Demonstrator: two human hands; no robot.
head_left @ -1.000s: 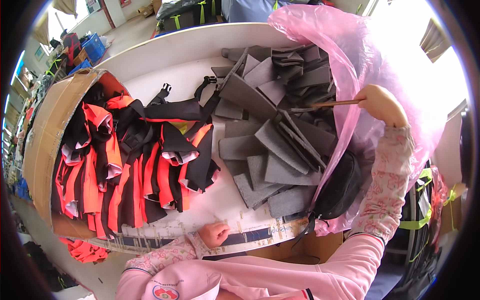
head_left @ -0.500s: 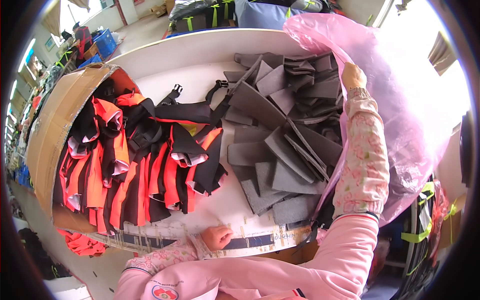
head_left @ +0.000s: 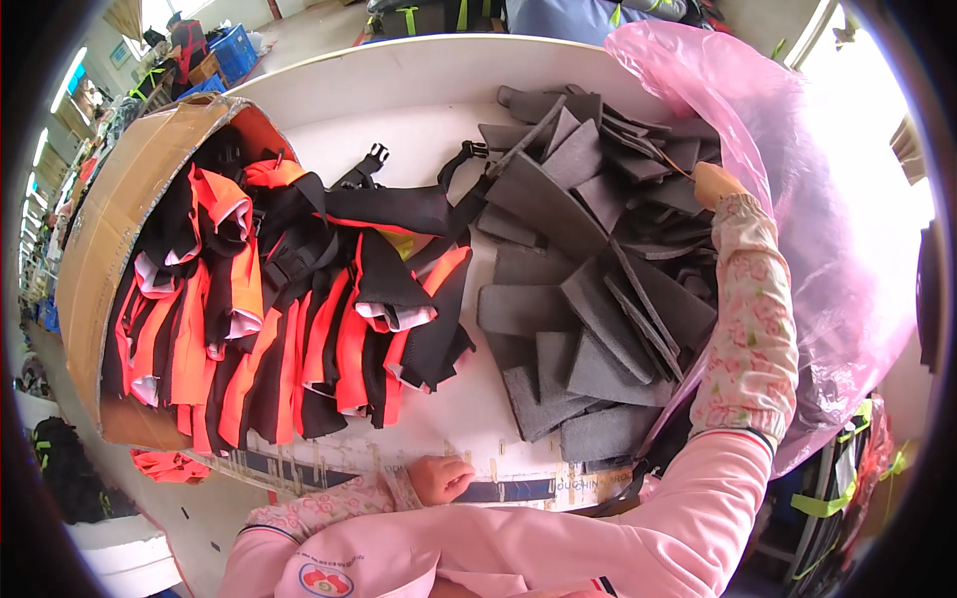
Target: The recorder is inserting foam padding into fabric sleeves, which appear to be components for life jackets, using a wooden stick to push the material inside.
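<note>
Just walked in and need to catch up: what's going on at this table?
A person at a white table reaches the right hand into a heap of grey foam pieces beside a pink plastic bag. The left hand rests on the table's near edge. Orange-and-black vests lie piled against a cardboard box.

I see vests [head_left: 299,309] left on table [head_left: 419,110], foam pieces [head_left: 598,289] right, bag [head_left: 797,199] behind them, box [head_left: 120,229] far left.
</note>
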